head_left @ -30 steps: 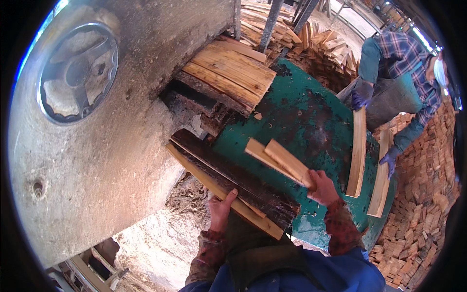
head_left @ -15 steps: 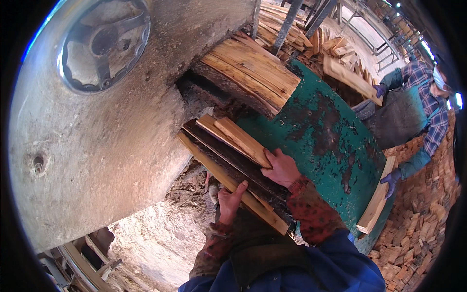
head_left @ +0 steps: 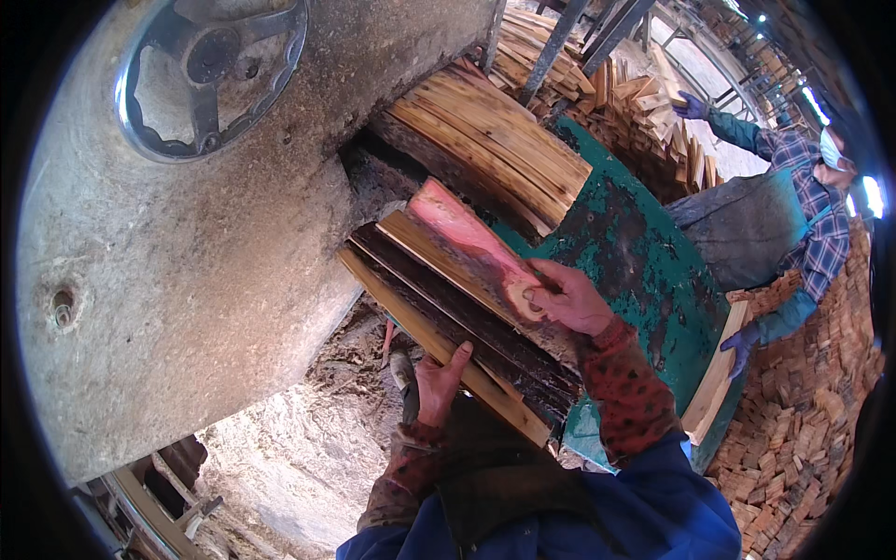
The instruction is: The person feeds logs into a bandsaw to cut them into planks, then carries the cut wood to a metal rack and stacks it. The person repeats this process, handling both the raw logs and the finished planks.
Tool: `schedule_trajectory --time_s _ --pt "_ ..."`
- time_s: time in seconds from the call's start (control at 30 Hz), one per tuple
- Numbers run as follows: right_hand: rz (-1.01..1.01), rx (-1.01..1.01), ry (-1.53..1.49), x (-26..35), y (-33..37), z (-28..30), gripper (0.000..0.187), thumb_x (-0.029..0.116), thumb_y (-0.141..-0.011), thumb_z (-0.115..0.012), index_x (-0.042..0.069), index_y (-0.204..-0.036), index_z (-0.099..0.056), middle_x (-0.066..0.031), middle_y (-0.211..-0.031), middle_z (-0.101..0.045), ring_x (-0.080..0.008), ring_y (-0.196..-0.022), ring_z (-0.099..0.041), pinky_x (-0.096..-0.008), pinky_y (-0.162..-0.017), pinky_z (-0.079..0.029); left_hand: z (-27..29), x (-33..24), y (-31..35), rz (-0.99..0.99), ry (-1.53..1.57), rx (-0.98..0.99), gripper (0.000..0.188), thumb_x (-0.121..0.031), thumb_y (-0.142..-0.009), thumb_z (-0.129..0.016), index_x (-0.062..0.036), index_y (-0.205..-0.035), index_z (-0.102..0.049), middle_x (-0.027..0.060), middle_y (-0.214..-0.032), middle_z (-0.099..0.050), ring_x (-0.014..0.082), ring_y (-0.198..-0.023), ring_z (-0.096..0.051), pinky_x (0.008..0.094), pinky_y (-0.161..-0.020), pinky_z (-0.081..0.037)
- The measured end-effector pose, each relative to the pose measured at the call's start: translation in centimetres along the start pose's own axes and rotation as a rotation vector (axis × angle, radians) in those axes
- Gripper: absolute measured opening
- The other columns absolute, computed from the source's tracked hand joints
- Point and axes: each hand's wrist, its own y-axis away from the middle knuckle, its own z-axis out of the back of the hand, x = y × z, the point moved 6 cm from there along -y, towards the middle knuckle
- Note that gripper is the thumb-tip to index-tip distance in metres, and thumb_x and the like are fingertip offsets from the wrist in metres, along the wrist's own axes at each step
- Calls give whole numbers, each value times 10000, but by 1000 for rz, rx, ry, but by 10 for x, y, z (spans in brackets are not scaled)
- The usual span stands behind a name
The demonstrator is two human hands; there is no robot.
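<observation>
A pale yellow wood slat (head_left: pixel 397 301) lies slantwise before me, my left hand (head_left: pixel 441 381) closed on its near edge with the thumb on top. Alongside it runs a dark, rough band (head_left: pixel 448 317), then a brown-edged board (head_left: pixel 425 252). A board with a pink-red face (head_left: pixel 467 229) rests tilted on the far side of these pieces. My right hand (head_left: pixel 574 301) grips its near end, thumb on the face and fingers going behind. Just beyond sits a thick stack of sawn wood (head_left: pixel 504 140), against the machine's upright plate (head_left: pixel 215 299).
A handwheel (head_left: pixel 213 58) is on the plate. To the right curves a worn green table (head_left: pixel 644 252). Across it a gloved co-worker (head_left: pixel 803 205) has one hand on a board (head_left: pixel 711 392) and the other near piled boards (head_left: pixel 653 103). Stacked wood pieces (head_left: pixel 803 448) fill the right.
My right hand has moved right and upward, turning its board so the pink face shows. My left hand stays nearly still. The co-worker's far hand has moved away to the pile; its earlier board is gone.
</observation>
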Motion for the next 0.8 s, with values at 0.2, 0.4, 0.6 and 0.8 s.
schedule_trajectory --time_s 0.2,0.4,0.6,0.8 --pt "57 99 -73 33 -25 -61 379 179 -884 -644 -7 -1209 -587 -96 -932 -625 -222 -840 -602 -322 -781 -496 18 13 -1 129 -58 56 457 -376 -896 -697 61 -1007 -628 24 -846 -624 100 -761 -549 282 -693 -476" --pt "391 -56 549 15 -25 -108 499 277 -810 -701 -17 -1196 -583 -179 -1209 -536 -369 -1077 -529 -431 -965 -422 7 1 1 42 -25 11 461 -303 -837 -772 75 -1070 -650 53 -900 -679 106 -764 -596 275 -680 -500" --pt "312 -389 617 32 -24 -32 479 167 -814 -696 -25 -1227 -551 -191 -1222 -522 -378 -1105 -534 -418 -922 -468 5 -5 0 111 -59 -64 421 -278 -772 -824 61 -987 -697 63 -903 -699 102 -789 -620 266 -714 -504" --pt "171 -323 807 -12 -54 -2 591 185 -815 -698 -3 -1321 -457 -198 -1145 -542 -391 -1033 -562 -459 -849 -483 2 -3 -1 86 -48 -58 392 -258 -777 -815 57 -978 -697 49 -893 -699 101 -788 -619 267 -723 -503"
